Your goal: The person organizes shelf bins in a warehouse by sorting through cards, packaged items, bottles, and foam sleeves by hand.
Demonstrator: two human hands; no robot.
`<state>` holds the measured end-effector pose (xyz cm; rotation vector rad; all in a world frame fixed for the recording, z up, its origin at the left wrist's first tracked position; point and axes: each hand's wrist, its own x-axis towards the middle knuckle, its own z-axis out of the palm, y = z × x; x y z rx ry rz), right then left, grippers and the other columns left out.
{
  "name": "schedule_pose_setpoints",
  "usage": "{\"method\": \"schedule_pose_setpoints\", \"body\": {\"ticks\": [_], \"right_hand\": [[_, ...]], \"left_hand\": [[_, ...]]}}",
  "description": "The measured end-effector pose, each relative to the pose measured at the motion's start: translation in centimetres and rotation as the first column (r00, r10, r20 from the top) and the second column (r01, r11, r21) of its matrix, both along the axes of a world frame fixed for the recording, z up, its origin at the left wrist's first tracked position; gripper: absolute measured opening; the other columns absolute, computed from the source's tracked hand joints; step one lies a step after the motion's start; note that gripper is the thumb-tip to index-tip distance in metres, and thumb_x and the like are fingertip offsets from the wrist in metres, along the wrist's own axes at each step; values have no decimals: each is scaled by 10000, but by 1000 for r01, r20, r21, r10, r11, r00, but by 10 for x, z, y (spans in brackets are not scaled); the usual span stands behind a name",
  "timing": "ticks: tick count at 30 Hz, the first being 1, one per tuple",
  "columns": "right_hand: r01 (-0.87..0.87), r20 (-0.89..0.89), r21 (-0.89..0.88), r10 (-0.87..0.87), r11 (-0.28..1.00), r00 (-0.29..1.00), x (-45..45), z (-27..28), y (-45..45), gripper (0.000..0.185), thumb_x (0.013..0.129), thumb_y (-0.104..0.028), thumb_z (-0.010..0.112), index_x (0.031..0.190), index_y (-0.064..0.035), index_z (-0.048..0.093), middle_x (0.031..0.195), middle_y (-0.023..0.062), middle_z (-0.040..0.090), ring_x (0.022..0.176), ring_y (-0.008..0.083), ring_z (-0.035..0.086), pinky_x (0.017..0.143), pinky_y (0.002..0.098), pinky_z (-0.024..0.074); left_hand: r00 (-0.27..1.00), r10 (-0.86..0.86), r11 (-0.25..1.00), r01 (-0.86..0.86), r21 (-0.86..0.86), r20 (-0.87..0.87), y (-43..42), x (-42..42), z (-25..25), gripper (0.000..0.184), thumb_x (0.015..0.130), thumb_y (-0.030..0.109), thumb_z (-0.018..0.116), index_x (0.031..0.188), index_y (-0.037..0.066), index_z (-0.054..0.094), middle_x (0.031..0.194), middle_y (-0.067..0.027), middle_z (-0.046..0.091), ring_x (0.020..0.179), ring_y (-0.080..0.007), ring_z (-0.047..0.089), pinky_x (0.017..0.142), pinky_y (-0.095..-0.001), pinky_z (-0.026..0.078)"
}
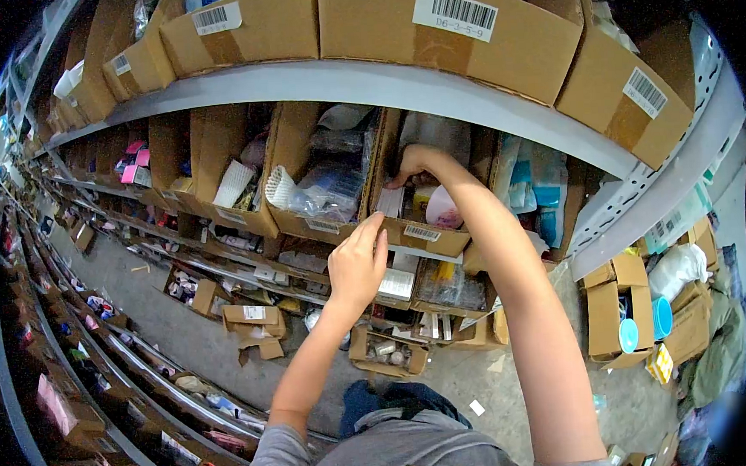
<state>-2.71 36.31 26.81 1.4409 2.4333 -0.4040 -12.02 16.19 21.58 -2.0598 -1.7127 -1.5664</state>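
My right hand [421, 162] reaches down into an open cardboard bin [437, 239] on the middle shelf, its fingers bent downward and partly hidden. Just below its fingertips is a white packet [391, 202]; whether they grip it I cannot tell. A round pink-and-white item [445, 208] lies under my right wrist, beside a yellow-and-dark package [422, 197]. My left hand [358, 264] is just outside the bin's front left corner, fingers stretched out and holding nothing visible.
Left of this bin, another bin [317, 226] holds clear plastic-wrapped goods. Blue-and-white packs [535, 196] fill the bin on the right. Above runs a grey shelf beam [363, 78] beneath barcoded boxes [454, 23]. Lower bins and floor cartons [255, 321] stand below; an open carton [605, 321] stands right.
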Motion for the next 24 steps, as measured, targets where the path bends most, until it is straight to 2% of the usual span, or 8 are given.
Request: {"method": "schedule_pose_setpoints", "body": {"ticks": [3, 6, 9, 11, 15, 17, 20, 24], "right_hand": [[26, -38, -113, -31, 993, 999, 4, -3, 8, 566, 506, -552, 706, 664, -18, 606, 588, 49, 553, 498, 179, 471, 491, 295, 406], [-249, -65, -19, 247, 968, 967, 6, -2, 4, 602, 515, -568, 687, 698, 0, 610, 659, 95, 585, 575, 220, 519, 543, 319, 425], [-242, -99, 33, 244, 970, 965, 9, -8, 7, 656, 520, -575, 674, 749, 35, 603, 756, 151, 602, 693, 266, 551, 629, 348, 437], [-122, -109, 64, 128, 990, 986, 8, -6, 3, 589, 562, -482, 695, 805, 45, 597, 836, 193, 596, 794, 306, 550, 710, 364, 429], [20, -288, 246, 54, 969, 956, 12, -3, -7, 499, 597, -375, 709, 804, 62, 587, 834, 206, 590, 806, 297, 552, 706, 362, 437], [79, -205, 4, -76, 997, 976, 13, 18, -25, 403, 619, -287, 708, 762, 67, 580, 769, 195, 595, 731, 287, 569, 620, 367, 458], [36, -195, -237, -83, 971, 977, 16, 3, -11, 382, 624, -290, 702, 724, 55, 572, 663, 145, 590, 573, 238, 565, 484, 337, 450], [-42, -228, 39, 50, 998, 972, 17, 8, -18, 349, 626, -289, 705, 651, 27, 559, 549, 93, 546, 433, 185, 495, 395, 293, 390]], "left_hand": [[1000, -13, 999, 14, -33, 27, -3, -1, 0, 228, 769, 100, 525, 983, 27, 552, 934, -145, 583, 784, -285, 583, 670, -325, 463], [1000, -21, 999, 21, -49, 2, -3, -3, -3, 263, 769, 92, 517, 1020, 13, 518, 987, -148, 560, 835, -290, 562, 716, -336, 449], [998, -32, 999, 32, -3, -62, 0, 0, -10, 303, 768, 83, 510, 1057, -5, 480, 1052, -153, 524, 897, -297, 529, 761, -346, 430], [996, -37, 999, 38, 13, -75, 1, 3, -14, 319, 766, 77, 511, 1069, -14, 469, 1074, -158, 509, 922, -301, 514, 779, -350, 422], [997, -11, 999, 15, 43, -80, 1, 5, -15, 325, 764, 67, 510, 1073, -21, 460, 1107, -159, 479, 937, -313, 499, 788, -359, 413], [998, -5, 999, 7, 36, -70, 0, 8, -15, 326, 765, 67, 508, 1076, -17, 458, 1115, -158, 472, 938, -317, 497, 789, -361, 410], [1000, 10, 1000, -10, -23, -3, -1, 10, -16, 336, 762, 66, 521, 1088, 6, 470, 1122, -165, 478, 1013, -319, 476, 844, -355, 386], [998, 22, 1000, -23, -10, -67, -5, 11, -17, 345, 766, 86, 509, 1096, 7, 448, 1155, -140, 447, 972, -309, 485, 801, -355, 405]]}}
